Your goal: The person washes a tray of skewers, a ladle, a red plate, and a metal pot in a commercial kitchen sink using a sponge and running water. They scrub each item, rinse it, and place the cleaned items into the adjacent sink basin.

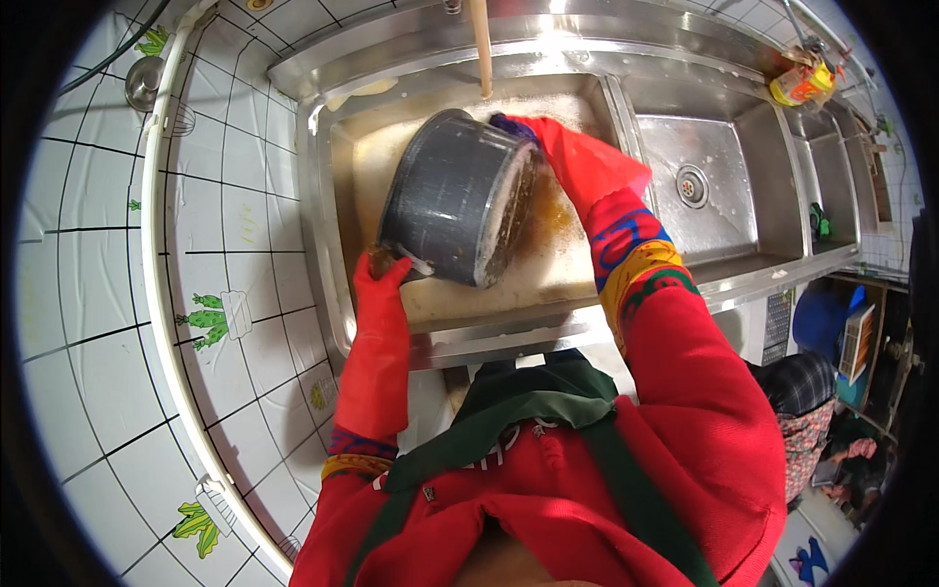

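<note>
A dark grey metal pot [447, 198] lies tilted on its side over cloudy, sudsy water in the left basin of a stainless steel sink [469, 352]. Its right end carries white foam and brown residue. My left hand [383, 270], in a red rubber glove, grips a handle at the pot's lower left. On the far right edge of the pot, my right hand [539, 136], gloved the same way, presses a purple scrubber or cloth [511, 126]. The right fingers are mostly hidden behind the pot and scrubber.
A light brown pipe or hose [481, 48] hangs above the basin. To the right are a second basin with a drain [691, 186] and a narrower one holding a green item [819, 221]. A yellow bottle [803, 84] sits at the back right. Tiled wall [242, 220] borders the left.
</note>
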A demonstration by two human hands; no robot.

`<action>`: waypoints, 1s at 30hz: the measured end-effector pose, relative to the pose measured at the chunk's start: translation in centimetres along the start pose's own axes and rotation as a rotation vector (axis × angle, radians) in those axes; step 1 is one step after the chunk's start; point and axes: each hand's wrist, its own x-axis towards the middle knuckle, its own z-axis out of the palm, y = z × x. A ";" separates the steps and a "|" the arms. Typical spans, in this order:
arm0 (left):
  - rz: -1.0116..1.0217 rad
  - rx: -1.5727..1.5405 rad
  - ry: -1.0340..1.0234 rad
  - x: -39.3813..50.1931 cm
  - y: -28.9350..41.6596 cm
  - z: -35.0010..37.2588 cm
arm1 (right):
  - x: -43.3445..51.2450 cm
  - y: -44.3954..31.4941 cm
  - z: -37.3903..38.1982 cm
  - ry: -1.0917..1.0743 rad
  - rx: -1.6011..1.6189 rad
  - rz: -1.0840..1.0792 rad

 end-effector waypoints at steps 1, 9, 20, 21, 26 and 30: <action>-0.050 -0.077 -0.006 1.0 0.0 -0.7 | 0.0 1.9 0.5 -0.001 -0.041 0.043; -0.424 -0.629 0.176 0.6 1.8 3.0 | -10.9 7.6 11.3 0.537 -0.094 0.173; -0.275 -0.488 0.203 -2.0 4.4 11.8 | -13.1 -12.2 18.6 1.231 -0.215 -0.652; -0.270 -0.522 0.268 -1.9 3.8 11.8 | -13.1 -13.2 17.1 1.187 -0.554 -0.695; -0.227 -0.371 0.198 -1.5 3.0 9.7 | -6.8 -15.7 12.1 0.918 -0.167 -0.363; -0.315 -0.256 0.316 0.0 3.5 8.0 | -3.8 -9.6 9.4 0.670 0.467 -0.204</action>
